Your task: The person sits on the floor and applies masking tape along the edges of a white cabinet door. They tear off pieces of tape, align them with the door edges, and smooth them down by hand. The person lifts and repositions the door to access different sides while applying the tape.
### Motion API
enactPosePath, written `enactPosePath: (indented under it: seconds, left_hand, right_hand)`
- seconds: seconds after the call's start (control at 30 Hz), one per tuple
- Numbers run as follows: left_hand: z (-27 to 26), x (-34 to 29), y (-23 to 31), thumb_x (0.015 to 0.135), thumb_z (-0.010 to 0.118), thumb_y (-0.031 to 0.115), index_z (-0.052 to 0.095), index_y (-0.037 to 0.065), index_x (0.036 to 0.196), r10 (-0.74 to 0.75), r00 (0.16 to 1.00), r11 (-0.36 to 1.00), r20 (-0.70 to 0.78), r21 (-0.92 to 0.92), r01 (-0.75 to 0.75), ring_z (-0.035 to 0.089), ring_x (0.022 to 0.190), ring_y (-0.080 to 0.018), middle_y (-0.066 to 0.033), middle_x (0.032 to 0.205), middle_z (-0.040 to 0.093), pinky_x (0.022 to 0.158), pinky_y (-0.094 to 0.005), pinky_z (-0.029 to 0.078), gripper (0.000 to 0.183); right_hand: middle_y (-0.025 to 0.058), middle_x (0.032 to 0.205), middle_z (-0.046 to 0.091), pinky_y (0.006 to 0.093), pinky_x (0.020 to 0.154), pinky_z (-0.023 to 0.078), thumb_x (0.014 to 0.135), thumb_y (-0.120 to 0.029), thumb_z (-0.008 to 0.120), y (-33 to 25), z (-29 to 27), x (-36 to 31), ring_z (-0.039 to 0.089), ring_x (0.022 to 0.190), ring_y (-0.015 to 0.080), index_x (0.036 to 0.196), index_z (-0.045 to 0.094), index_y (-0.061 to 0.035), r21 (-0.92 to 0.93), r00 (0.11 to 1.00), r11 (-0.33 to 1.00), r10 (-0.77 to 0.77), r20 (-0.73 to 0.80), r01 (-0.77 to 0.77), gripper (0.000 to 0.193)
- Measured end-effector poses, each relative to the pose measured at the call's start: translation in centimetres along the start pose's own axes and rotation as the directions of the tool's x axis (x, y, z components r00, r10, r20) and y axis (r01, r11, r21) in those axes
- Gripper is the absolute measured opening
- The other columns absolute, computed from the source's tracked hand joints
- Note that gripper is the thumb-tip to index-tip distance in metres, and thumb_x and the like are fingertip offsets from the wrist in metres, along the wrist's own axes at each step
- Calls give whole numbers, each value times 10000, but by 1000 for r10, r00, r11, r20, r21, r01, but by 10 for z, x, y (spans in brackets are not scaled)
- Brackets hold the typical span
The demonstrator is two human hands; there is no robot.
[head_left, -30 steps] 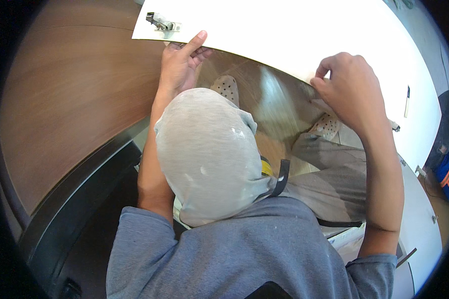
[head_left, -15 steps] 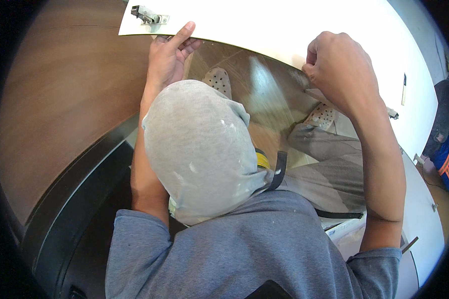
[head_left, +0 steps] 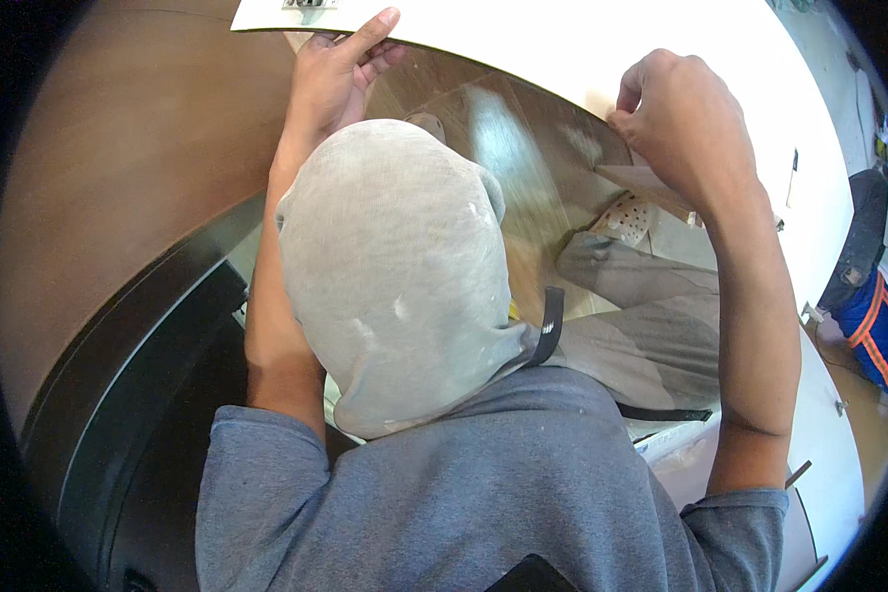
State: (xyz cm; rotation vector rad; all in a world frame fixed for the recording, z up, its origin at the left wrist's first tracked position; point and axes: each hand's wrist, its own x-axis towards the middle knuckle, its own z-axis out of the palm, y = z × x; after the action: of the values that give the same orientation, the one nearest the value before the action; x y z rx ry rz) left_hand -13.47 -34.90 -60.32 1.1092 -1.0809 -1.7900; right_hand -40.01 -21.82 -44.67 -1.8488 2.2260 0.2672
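Note:
A white panel with hinges, like a cabinet door [head_left: 553, 44], spans the top and right of the view. My left hand [head_left: 331, 79] is closed on its near left edge, thumb on top and fingers underneath. At the same edge further right, my right hand [head_left: 686, 118] is curled closed, its fingertips against or just beside the panel. What those fingers pinch, if anything, is hidden. Close to the left hand, a metal hinge [head_left: 311, 5] sits on the panel, cut by the upper border. Between my arms rises my bent knee [head_left: 395, 266] in pale grey trousers.
A brown wooden surface [head_left: 118, 178] and a black ledge [head_left: 118, 355] lie at the left. Below the panel are a glossy tiled floor [head_left: 508, 148] and a perforated clog [head_left: 624, 219]. A dark and blue bundle with orange stripes [head_left: 870, 331] stands far right.
The panel and my left hand sit higher in the picture, so its hinge is partly cut off. My right hand stays at the edge, slightly up and right. My knee appears higher.

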Motion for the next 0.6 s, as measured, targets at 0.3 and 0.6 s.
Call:
enactPosePath:
  seconds: [0.3, 0.6]
  left_hand:
    - [22, -8, 18, 943, 755, 95, 625, 62, 1219, -72, 997, 985, -21, -161, 67, 667, 972, -153, -47, 1085, 705, 829, -322, 547, 307]
    - [13, -5, 7, 946, 771, 176, 630, 27, 1191, -17, 1000, 998, -25, -56, 15, 667, 997, -189, -76, 1068, 686, 933, -362, 555, 320]
  right_hand:
    - [241, 815, 730, 468, 772, 594, 822, -94, 725, 1, 1, 2, 739, 789, 388, 855, 782, -9, 7, 999, 1000, 20, 31, -20, 108]
    - [207, 792, 742, 423, 771, 584, 852, -190, 783, -1, 2, 3, 736, 744, 327, 884, 792, -9, -45, 999, 999, 19, 40, -17, 184]
